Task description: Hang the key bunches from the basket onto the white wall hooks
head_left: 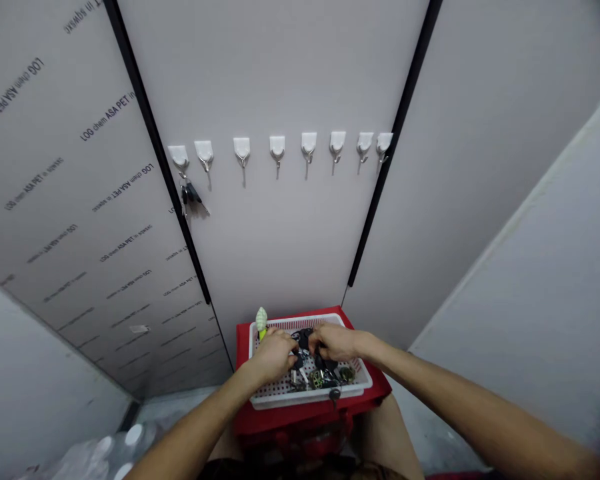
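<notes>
A white perforated plastic basket (367,381) holds several keys (325,365) with dark heads, with metal rings and small keychains among them. My left hand (276,355) reaches into its left half, fingers curled and closed at a dark-headed key. Beside it, my right hand (334,341) is bent down over the right half, its fingers closed around dark keys that they partly hide. A pale green and yellow keychain (262,320) stands up at the back left, near my left hand. One dark key (335,395) hangs over the basket's front rim.
The basket rests on a red fabric bag or box (270,419) between my legs. On the wall ahead is a row of several white hooks (277,147); the leftmost carries a bunch of keys (191,195). Plastic bottles (130,440) stand at the lower left.
</notes>
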`<state>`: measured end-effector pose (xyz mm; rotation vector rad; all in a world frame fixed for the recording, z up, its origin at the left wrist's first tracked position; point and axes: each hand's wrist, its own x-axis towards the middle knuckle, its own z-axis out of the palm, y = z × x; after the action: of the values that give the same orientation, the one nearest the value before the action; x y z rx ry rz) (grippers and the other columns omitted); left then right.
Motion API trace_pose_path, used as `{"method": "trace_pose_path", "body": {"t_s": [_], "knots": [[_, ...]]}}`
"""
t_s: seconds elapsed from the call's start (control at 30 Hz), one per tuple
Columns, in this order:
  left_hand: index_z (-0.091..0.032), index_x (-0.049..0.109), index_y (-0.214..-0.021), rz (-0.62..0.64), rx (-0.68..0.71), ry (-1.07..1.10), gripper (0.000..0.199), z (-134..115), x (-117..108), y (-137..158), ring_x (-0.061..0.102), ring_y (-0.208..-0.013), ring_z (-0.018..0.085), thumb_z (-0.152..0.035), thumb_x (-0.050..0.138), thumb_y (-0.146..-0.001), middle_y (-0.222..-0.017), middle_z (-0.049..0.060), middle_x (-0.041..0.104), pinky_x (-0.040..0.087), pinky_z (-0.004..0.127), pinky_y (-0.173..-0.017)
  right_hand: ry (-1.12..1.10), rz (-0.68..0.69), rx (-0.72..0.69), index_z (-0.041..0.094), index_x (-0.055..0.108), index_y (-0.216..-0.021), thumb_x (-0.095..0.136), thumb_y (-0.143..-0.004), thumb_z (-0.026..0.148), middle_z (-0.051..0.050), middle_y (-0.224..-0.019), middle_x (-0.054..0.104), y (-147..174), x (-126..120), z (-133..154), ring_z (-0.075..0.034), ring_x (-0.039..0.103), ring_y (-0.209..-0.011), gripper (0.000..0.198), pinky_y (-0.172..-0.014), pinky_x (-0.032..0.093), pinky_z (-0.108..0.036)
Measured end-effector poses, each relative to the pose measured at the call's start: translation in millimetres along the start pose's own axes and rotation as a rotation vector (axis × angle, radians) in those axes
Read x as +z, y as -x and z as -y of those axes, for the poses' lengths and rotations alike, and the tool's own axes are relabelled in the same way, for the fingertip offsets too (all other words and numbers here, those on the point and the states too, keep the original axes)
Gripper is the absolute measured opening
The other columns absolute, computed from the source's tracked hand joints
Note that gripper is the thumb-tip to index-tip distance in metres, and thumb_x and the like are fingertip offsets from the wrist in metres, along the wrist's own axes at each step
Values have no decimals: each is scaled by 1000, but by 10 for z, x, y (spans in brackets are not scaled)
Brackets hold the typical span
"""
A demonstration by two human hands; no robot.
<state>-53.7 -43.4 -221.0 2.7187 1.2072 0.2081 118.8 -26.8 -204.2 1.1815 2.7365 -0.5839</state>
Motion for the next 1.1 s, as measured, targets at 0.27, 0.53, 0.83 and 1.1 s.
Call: {"method": "trace_pose_path", "body": {"t_s": [0.27,0.53,0.83,1.1], "knots": [[-19,55,-82,-51,-87,224,21,-96,-68,35,47,-81,16,-26,44,-65,-83,3,58,30,31,-78,-343,16,132,14,52,-69,42,-53,10,6,-51,38,130,-79,25,-4,31,-45,19,-41,26,-14],[-13,58,-71,-329,-320,852,26,-195,-279,-113,49,-63,11,-24,34,-69,-67,1,59,37,21,-58,-571,-300,53,14,42,-60,37,-56,10,6,-49,35,85,-431,318,-4,29,-46,8,-42,24,-15],[-12,54,-67,-389,-370,1088,12,-63,-462,-39,45,-53,8,-14,44,-60,-56,-2,53,37,19,-54,-760,-470,2,15,39,-60,42,-58,13,6,-49,37,-69,-585,502,-4,34,-45,4,-45,29,-16],[-12,51,-60,-522,-276,982,12,153,-1022,19,40,-47,6,-22,44,-61,-49,-4,45,34,18,-49,-731,-590,-110,14,53,-72,43,-64,22,-2,-72,56,-224,-808,637,-11,49,-68,15,-68,38,-26]]}}
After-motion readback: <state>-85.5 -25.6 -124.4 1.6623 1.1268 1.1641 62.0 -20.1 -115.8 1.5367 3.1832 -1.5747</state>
